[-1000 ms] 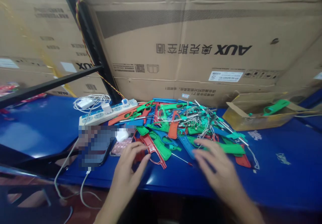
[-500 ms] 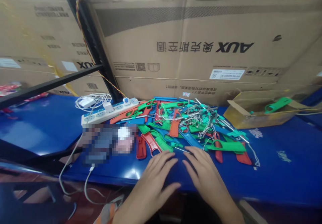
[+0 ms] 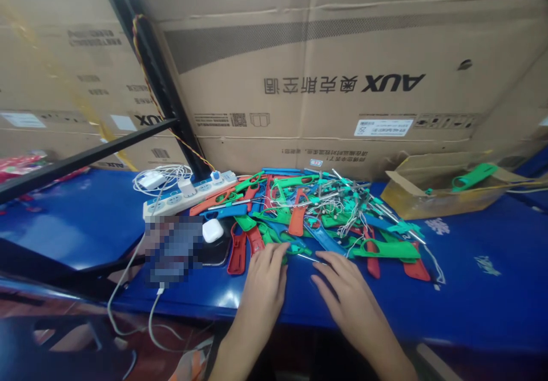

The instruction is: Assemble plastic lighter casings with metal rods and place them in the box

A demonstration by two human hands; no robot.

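The step in hand, I judged, was reaching in at the front of the pile of lighter parts (image 3: 297, 221). The left hand (image 3: 265, 272) held its fingers together by a red casing (image 3: 255, 238); I couldn't tell whether it gripped anything. The right hand (image 3: 345, 281) was loosely spread beside a thin metal rod (image 3: 307, 258) before the pile; lifting that called for a fingertip pinch. The blue tabletop's (image 3: 471, 307) edge ran near the pile's front, leaving more room rightward.
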